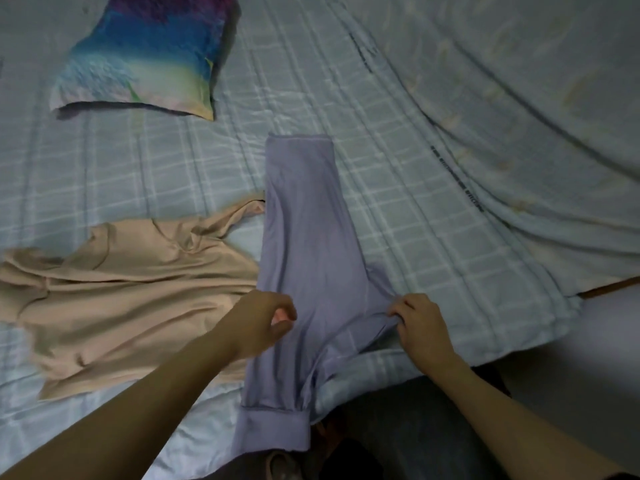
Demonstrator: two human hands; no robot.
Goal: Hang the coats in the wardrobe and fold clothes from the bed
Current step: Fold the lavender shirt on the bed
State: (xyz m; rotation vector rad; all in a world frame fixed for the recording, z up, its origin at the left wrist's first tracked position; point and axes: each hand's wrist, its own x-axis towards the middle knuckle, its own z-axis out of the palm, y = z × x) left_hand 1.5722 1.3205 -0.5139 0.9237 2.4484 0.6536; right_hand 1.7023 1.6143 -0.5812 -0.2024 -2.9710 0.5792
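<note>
Step in hand: folding clothes from bed; coat-hanging part not in view, no wardrobe or coats seen.

Obj: lavender trousers [304,237] lay lengthwise on the checked bedsheet [381,133], legs apparently stacked one on the other. Far end pointed away from the person; near banded end hung over the bed edge. A triangular flap (prob. crotch seam) stuck out to the R side.

R hand [419,323]: fingers curled down, pinching that flap, fabric bunched under the fingertips. Forearm came in from lower right, wrist low to the sheet.

L hand [266,320]: over the trousers' L edge, fingers loosely curled, thumb and forefinger apart. Held nothing as far as I could tell; contact w/ cloth uncertain. Forearm long and diagonal from lower left, crossing the beige garment [138,289].

Judgement: next move prob. needs the flap tucked inward so the strip is straight-sided, L hand pinning the edge, then an end-to-end fold.

Also present: beige garment lay crumpled and unfolded, touching the trousers' L side. Rainbow pillow [149,53] far left. Pale blanket [519,98] at right.
</note>
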